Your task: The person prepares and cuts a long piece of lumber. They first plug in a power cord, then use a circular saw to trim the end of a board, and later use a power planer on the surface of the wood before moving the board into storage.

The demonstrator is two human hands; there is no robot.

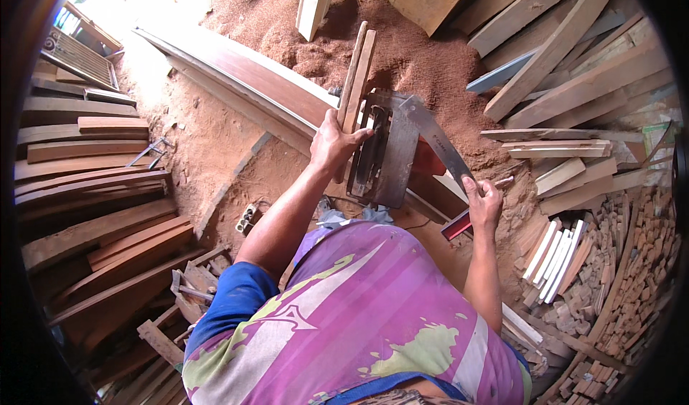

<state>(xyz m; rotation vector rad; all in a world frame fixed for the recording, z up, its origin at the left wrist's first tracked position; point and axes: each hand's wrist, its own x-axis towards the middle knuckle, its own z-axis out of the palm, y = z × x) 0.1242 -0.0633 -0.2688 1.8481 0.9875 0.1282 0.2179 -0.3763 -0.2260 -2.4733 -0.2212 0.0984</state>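
My left hand point(332, 145) grips a pair of narrow wooden strips point(355, 78) that stand along the left side of a metal woodworking machine point(393, 154). Its fingers lie on the strips' left side, and the thumb reaches right across them toward the machine's dark slot. In my right hand point(484, 203) is the near end of a long flat grey metal strip point(439, 138), pinched between thumb and fingers. The strip's far end, which has a small hole, lies over the machine's upper right corner. A red part point(428, 159) shows beneath the strip.
Reddish sawdust point(438, 68) heaps up beyond the machine. A long brown board point(244, 71) runs to the far left. Planks point(93, 179) are stacked at left, with more boards point(567, 89) at right. Small wood offcuts point(617, 283) pile up at lower right. A socket block point(247, 218) lies near my left forearm.
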